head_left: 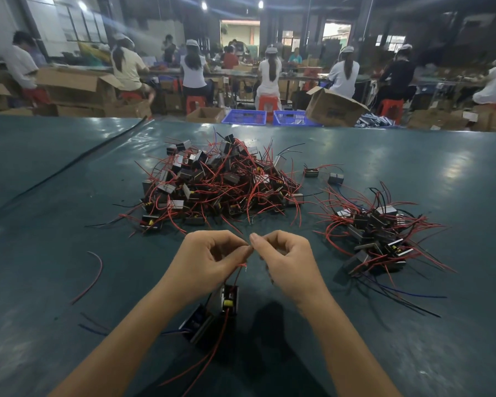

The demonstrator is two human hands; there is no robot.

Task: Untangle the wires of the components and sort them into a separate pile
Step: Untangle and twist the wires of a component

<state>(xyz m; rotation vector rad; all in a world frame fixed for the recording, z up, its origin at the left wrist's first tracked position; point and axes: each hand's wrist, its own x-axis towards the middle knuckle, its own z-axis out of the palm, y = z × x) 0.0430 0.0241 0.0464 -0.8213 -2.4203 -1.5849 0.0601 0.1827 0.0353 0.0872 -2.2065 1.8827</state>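
Red wire (239,272), thin and limp, rises from a small blocky component (230,302) at lower centre. My left hand (212,259) and right hand (284,262) pinch its ends between curled fingertips. I judge the block light; hold the wire near its root. Tangled pile (218,184) sits centre, sorted pile (378,239) right. Blue crates (245,116) at upper centre hold contents I cannot identify.

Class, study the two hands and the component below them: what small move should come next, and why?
Probably pull the hands gently apart: the left hand and right hand pinch the red wires where the hands meet, above the component, so those wires look not yet separated.
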